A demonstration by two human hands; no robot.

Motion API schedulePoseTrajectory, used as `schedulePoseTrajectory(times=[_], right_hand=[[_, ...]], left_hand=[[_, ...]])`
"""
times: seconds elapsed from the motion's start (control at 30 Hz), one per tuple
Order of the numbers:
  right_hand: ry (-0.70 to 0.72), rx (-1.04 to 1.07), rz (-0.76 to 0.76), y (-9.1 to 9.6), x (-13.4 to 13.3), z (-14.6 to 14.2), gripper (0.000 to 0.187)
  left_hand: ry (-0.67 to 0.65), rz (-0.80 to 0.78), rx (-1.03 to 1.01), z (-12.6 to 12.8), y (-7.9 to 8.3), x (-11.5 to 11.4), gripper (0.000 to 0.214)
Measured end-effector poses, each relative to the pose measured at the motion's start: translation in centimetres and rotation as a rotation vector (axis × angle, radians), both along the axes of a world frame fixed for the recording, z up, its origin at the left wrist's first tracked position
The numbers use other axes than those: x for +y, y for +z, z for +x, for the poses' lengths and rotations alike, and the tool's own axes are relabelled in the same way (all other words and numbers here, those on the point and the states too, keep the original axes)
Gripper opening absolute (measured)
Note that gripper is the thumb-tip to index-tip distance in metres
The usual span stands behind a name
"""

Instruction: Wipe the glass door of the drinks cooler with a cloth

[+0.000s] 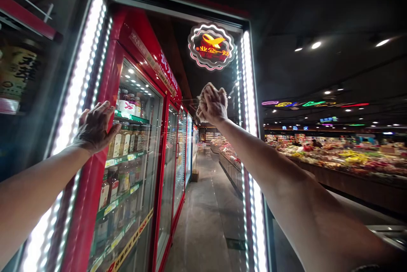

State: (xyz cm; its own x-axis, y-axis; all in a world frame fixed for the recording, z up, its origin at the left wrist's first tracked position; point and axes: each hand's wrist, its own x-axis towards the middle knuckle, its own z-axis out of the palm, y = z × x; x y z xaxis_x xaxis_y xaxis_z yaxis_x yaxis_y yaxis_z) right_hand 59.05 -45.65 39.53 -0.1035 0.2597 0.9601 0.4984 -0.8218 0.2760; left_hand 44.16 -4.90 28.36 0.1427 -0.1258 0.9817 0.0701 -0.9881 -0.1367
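Note:
A glass door (206, 204) edged with bright LED strips (82, 56) stands open in front of me, and I see the aisle through it. My right hand (215, 104) presses a crumpled beige cloth (203, 98) to the glass, just below a round logo sticker (212, 46) that reads backwards from this side. My left hand (95, 127) lies with fingers stretched out near the lit left edge of the door, holding nothing. Whether its palm touches the glass or the frame I cannot tell.
Beyond the glass, red drink fridges (140, 51) with bottles (127, 140) on green-edged shelves line the left side. Produce stands (343, 157) spread out on the right. A small brown box (195, 175) sits on the aisle floor (203, 221). Stocked shelving (19, 73) is close at far left.

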Motion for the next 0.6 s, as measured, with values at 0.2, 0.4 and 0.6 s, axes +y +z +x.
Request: schedulePoseTrajectory(times=[0.2, 0.4, 0.6], right_hand=[[-0.025, 0.02, -0.191, 0.5, -1.1, -1.0, 0.059], [-0.051, 0.063, 0.103, 0.7, 3.4, -1.9, 0.06], [-0.056, -0.046, -0.252, 0.3, 3.6, -2.2, 0.056]], left_hand=[[0.102, -0.062, 0.02, -1.3, 2.7, -0.6, 0.072], [0.097, -0.062, -0.004, -0.7, 3.1, -0.5, 0.077], [-0.051, -0.059, -0.047, 0.8, 1.9, 0.6, 0.076]])
